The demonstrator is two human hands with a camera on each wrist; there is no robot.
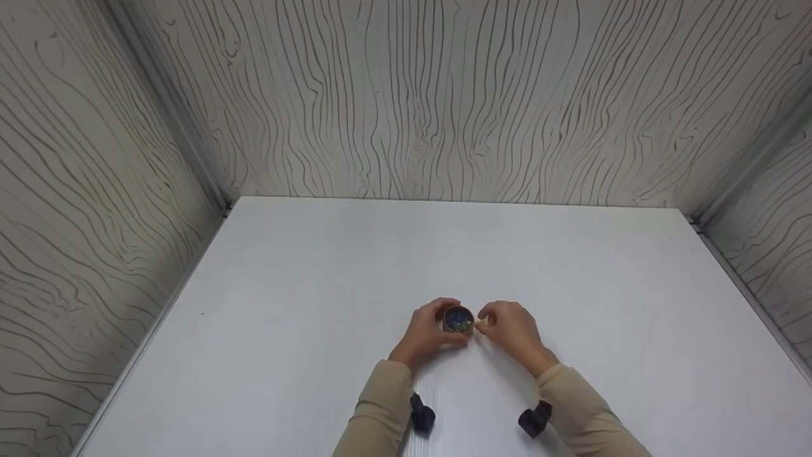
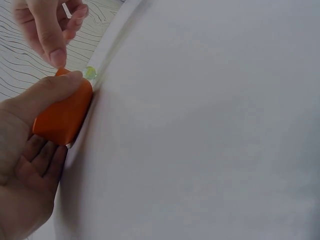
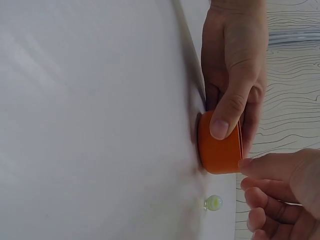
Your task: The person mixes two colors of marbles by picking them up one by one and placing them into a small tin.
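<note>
My left hand (image 1: 426, 330) grips a small round orange cup (image 3: 220, 150), thumb on one side and fingers round the other. Its open top shows dark, shiny blue and green contents (image 1: 458, 320) in the head view. My right hand (image 1: 510, 330) is at the cup's right side, fingers loosely bent, the thumb tip right at the rim. Nothing shows between its thumb and fingers in the right wrist view. A clear yellow-green marble (image 3: 214, 202) rests on the white table beside the cup, also visible beyond the left thumb as a marble (image 2: 89, 73) in the left wrist view.
The white tabletop (image 1: 317, 266) extends around both hands. Pale panels with a wood-grain pattern (image 1: 419, 101) stand behind and at both sides. A black wrist device (image 1: 422, 416) sits at the left sleeve, and another black device (image 1: 535, 419) at the right sleeve.
</note>
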